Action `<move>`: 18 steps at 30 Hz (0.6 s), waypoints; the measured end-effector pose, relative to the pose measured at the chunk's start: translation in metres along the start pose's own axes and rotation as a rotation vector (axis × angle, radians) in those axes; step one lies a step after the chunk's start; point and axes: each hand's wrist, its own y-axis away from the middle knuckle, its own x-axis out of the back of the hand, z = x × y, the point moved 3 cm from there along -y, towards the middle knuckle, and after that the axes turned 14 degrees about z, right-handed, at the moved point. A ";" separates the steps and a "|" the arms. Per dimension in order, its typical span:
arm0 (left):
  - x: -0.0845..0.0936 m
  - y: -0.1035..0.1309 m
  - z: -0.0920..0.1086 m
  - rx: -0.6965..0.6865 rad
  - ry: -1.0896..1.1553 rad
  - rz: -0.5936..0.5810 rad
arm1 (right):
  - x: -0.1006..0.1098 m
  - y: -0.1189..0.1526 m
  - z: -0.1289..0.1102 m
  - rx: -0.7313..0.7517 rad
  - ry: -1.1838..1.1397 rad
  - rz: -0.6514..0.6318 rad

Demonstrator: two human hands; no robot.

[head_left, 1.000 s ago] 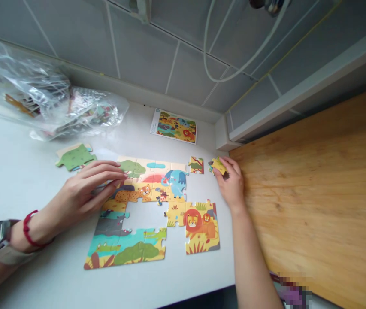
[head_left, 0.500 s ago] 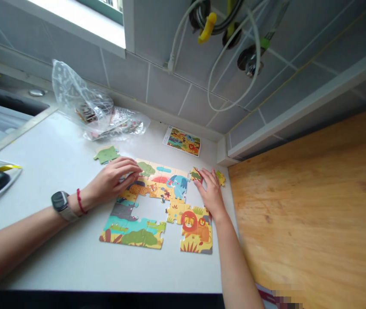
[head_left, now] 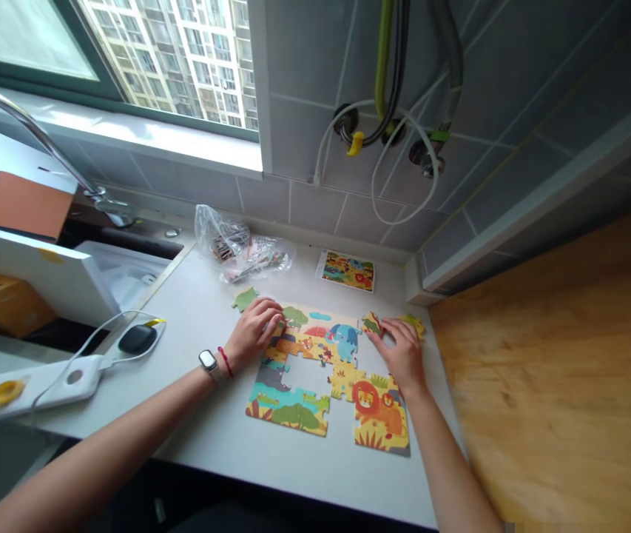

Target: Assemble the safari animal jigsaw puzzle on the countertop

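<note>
A partly joined jigsaw puzzle (head_left: 287, 414) with cartoon animals lies on the white counter, gaps showing in its middle and right side. My left hand (head_left: 257, 326) rests at its upper left corner, fingers lightly bent and holding nothing visible. At the upper right, my right hand (head_left: 402, 352) pinches a loose puzzle piece (head_left: 371, 323) between thumb and fingers, beside the elephant part. A yellow puzzle piece (head_left: 415, 326) lies just behind that hand, partly covered. Green puzzle pieces (head_left: 245, 298) lie beyond my left hand.
A small picture card (head_left: 347, 271) of the same scene lies at the back. A clear plastic bag (head_left: 243, 244) with pieces sits near the sink (head_left: 126, 255). A white power strip (head_left: 65, 385) and black plug (head_left: 137, 338) are at left, a wooden panel (head_left: 542, 355) at right.
The view has swung up and left, showing more window, sink and power strip. My right fingers have closed on the loose piece and tilted it up. My left hand stays at the puzzle's corner.
</note>
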 end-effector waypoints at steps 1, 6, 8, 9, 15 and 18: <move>-0.001 0.000 -0.001 0.001 -0.003 -0.002 | 0.000 0.000 -0.001 0.003 0.001 0.016; -0.006 0.005 -0.006 -0.010 -0.004 -0.013 | 0.003 0.001 -0.001 0.018 0.002 0.071; -0.008 0.007 -0.006 -0.037 0.000 -0.039 | 0.003 0.002 -0.002 0.031 0.005 0.060; -0.009 0.007 -0.005 -0.056 0.002 -0.057 | 0.003 0.003 -0.003 0.038 0.006 0.052; -0.013 0.008 -0.004 -0.131 -0.012 -0.146 | 0.002 0.004 -0.005 0.044 -0.010 0.026; -0.014 0.008 -0.005 -0.135 -0.038 -0.157 | 0.003 0.003 -0.003 0.022 -0.022 0.037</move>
